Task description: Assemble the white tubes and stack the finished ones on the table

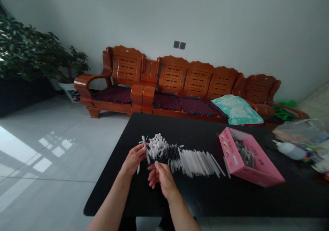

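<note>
My left hand [135, 157] pinches a slim white pen [145, 148] near its middle, and the pen tilts with its top leaning left. Close to the pen's lower end is my right hand [161, 177], thumb raised and fingers loosely bent apart, with nothing visible in it. Beyond my hands lies a heap of short white caps [157, 144]. Dark, thin pen inserts [172, 155] with pale ends lie right of the caps. Farther right, a row of white pen barrels [196, 162] is laid side by side. Another white pen piece [138, 169] lies partly hidden behind my left hand.
A pink box [259, 174] with grey pieces inside stands on the black table [205, 198], right of the barrels. At the far right are a white bottle [291, 151] and a clear plastic bag [300, 131]. A wooden sofa [145, 99] runs behind the table.
</note>
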`<state>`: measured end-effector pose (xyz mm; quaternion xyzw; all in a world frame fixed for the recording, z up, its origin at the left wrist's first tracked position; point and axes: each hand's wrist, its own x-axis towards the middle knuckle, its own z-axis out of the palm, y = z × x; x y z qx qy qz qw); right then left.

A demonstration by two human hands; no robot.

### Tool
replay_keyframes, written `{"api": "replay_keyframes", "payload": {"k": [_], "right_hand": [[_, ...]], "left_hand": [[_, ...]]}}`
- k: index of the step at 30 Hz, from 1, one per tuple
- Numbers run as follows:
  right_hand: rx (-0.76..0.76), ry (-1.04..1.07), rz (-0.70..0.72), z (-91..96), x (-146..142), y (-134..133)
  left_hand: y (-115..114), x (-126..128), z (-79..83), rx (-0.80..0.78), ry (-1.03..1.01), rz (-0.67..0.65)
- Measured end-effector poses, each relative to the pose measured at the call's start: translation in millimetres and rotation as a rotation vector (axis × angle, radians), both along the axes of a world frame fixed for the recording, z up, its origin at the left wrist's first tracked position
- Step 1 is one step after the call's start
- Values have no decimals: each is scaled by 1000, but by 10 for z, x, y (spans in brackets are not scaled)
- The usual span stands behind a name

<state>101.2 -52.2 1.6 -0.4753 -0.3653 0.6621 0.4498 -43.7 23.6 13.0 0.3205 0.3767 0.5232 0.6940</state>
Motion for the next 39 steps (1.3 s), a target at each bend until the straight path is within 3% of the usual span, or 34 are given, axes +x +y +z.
{"api": "replay_keyframes", "payload": {"k": [4, 11, 15, 19, 21, 27, 34, 39], "right_hand": [[-16, 204, 26, 53, -36, -16], [-13, 257, 22, 68, 38, -18], [10, 102, -16, 75, 88, 23], [168, -270, -156, 77, 112, 56], [205, -346, -211, 68, 103, 68], [55, -53, -89, 38, 58, 69], [187, -301, -270, 15, 53, 49], [26, -84, -138, -17, 32, 64]], "left_hand": [[-49, 105, 32, -4, -72, -20], [-28, 114, 13, 6, -97, -50], [11, 169, -21, -17, -90, 6], [42, 234, -88, -42, -95, 62], [48, 251, -105, -43, -92, 70], [53, 239, -110, 0, -62, 71], [41, 245, -152, -31, -80, 86], [36, 240, -150, -18, -86, 71]]}}
